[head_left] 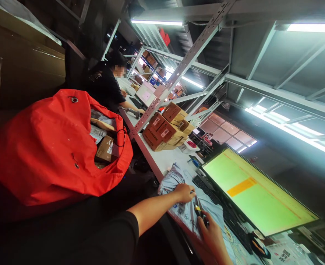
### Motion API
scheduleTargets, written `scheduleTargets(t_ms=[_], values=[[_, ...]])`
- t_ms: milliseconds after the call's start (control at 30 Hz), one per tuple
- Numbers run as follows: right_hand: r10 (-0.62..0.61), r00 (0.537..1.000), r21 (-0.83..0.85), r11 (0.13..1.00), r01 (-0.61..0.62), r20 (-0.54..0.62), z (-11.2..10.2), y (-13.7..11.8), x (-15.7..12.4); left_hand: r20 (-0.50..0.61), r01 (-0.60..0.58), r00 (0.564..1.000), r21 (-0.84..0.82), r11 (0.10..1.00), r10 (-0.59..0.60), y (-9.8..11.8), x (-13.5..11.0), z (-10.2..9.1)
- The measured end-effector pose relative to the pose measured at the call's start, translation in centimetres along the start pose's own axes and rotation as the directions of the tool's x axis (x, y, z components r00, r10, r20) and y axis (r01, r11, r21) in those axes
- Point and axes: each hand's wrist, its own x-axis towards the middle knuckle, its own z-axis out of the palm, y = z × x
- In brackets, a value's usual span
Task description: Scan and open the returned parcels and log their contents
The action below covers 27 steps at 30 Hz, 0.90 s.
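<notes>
A grey plastic mailing bag (188,209) with printing on it lies along the desk edge before me. My left hand (184,193) is closed on the bag's upper film, its fingers curled. Close beside it, my right hand (212,232) grips a yellow and black utility knife (198,211), whose tip points at the bag next to my left fingers. Whether the blade is in the film I cannot tell. Part of the bag's lower end is hidden behind my right hand and forearm.
Left of the desk stands a red sack (54,147) filled with parcels. Cardboard boxes (165,129) are stacked farther along the white desk (162,158). A monitor (258,191) and keyboard (234,224) flank the bag. Another person (104,84) works beyond a metal post (184,66).
</notes>
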Motion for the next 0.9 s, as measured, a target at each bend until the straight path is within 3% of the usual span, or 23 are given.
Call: scheduleTargets(t_ms=[900], values=[[0.022,1.000,0.030,0.999,-0.022,-0.006,0.8,1.4,0.5,0.010,0.007,1.000,-0.013,1.000,-0.007,0.4,-0.3,-0.3]])
